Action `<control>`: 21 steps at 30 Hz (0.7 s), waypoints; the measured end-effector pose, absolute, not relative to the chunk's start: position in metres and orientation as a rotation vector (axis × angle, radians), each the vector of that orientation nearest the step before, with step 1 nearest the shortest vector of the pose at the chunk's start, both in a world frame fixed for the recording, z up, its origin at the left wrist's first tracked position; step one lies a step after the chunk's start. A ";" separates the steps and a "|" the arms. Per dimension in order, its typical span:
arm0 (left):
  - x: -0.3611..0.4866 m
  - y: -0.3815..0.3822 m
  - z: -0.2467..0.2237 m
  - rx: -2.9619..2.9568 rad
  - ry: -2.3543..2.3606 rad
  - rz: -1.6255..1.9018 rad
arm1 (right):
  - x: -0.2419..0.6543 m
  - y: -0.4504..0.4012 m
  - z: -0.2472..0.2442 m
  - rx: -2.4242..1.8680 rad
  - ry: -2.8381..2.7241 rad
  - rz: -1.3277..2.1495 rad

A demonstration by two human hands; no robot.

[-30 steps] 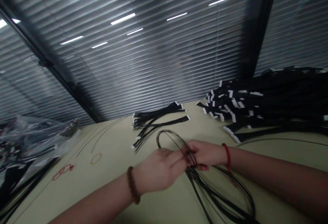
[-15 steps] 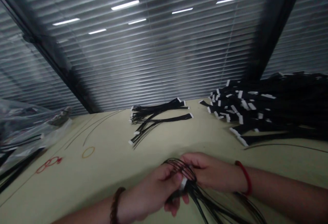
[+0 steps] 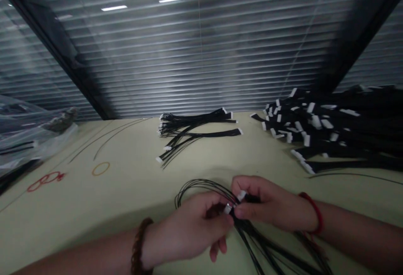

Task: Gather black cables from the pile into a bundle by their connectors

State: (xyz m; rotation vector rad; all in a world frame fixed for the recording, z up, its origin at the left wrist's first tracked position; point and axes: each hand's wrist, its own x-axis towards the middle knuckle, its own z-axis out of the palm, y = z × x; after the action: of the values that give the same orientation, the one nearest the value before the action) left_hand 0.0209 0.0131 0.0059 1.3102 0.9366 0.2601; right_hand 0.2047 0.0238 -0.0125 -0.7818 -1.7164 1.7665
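Observation:
Near the bottom centre, my left hand [image 3: 195, 224], with a brown beaded bracelet, pinches a black cable bundle beside a white connector [image 3: 228, 208]. My right hand [image 3: 270, 203], wearing a red cord, closes on the same black cables [image 3: 261, 241] near a second white connector [image 3: 242, 195]. Thin black wires [image 3: 201, 181] loop up over the back of my left hand. The cables trail down to the lower right, partly hidden beneath my right wrist.
Black cables with white connectors [image 3: 201, 126] lie at the table's back. A large cable pile [image 3: 352, 128] fills the right. On the left are a yellow ring [image 3: 100, 168], red rings [image 3: 47, 180] and plastic bags [image 3: 53, 140]. Blinds [image 3: 189, 56] stand behind the table [image 3: 132, 191].
The head view has shifted. My hands have moved slightly apart, a second white connector now shows at my right fingertips, and the wire loop spreads wider to the left.

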 end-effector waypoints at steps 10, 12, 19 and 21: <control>0.024 0.009 -0.008 1.189 0.896 0.348 | 0.208 0.028 -0.011 -0.773 -1.661 1.876; 0.023 0.010 -0.009 1.185 0.909 0.371 | 0.208 0.027 -0.012 -0.755 -1.646 1.890; 0.021 0.015 0.001 1.161 0.897 0.336 | 0.206 0.025 -0.013 -0.770 -1.672 1.845; 0.019 0.015 0.003 1.135 0.878 0.339 | 0.206 0.025 -0.012 -0.780 -1.679 1.817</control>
State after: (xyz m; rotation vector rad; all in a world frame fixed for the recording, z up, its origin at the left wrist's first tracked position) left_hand 0.0194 0.0152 0.0032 1.1346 0.8777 0.3386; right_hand 0.2056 0.0254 -0.0124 -0.7803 -1.6793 1.8171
